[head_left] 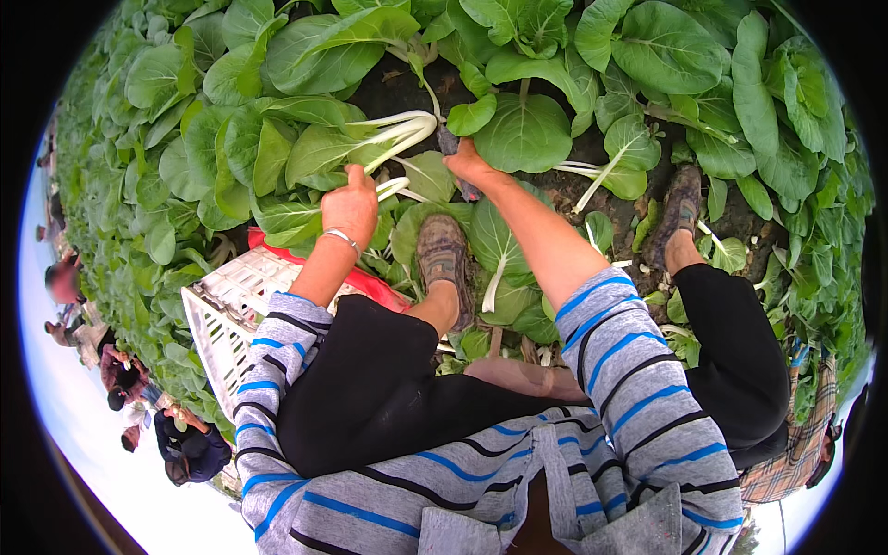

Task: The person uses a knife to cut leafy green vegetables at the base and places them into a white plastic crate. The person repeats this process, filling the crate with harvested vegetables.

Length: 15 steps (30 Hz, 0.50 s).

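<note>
My left hand [350,205], with a bracelet at the wrist, grips the leaves of a bok choy plant [416,128] whose white stalks bend over towards the right. Dark and flat, what looks like a knife [447,141] is in my right hand [470,165]. Its upper end lies against the base of those stalks, close to the soil. Part of it is hidden by my fingers. Another pale stalk [392,187] curves just beside my left hand. Below my right hand lie loose leaves with white stems [496,288].
A white plastic crate [222,333] with a red sheet [374,286] stands at my left leg. My shoes [442,260] are among the plants. Bok choy rows [666,48] spread ahead. Other people [187,444] work at far left, and one in a plaid shirt [791,458] is at right.
</note>
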### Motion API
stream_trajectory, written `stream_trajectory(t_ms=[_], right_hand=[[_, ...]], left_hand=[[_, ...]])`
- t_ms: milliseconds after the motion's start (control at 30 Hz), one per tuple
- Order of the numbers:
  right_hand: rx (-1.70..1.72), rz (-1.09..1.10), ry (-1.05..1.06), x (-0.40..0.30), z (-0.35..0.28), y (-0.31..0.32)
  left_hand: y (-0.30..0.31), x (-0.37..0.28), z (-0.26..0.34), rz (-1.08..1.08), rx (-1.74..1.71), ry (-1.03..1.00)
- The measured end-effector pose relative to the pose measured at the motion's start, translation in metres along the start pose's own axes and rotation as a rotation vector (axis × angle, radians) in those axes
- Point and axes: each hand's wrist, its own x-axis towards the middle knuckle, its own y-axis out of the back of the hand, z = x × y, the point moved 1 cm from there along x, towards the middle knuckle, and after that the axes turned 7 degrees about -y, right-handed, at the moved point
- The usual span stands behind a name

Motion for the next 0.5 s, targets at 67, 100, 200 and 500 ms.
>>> stream_trajectory(t_ms=[67,100,200,500], right_hand=[[0.123,-0.312,-0.154,-0.011,0.012,0.007],[0.078,-0.196,-0.095,-0.02,0.028,0.004],[0.453,-0.197,-0.019,-0.063,0.062,0.0],[1.26,-0.385,0.088,-0.116,0.052,-0.005]], left_hand=[[-0.005,-0.005,-0.006,0.05,-0.116,0.016],[-0.004,-0.006,-0.009,0.078,-0.173,0.019],[0.014,-0.021,-0.023,0.2,-0.229,-0.053],[0.087,-0.07,-0.046,0.367,-0.396,-0.42]])
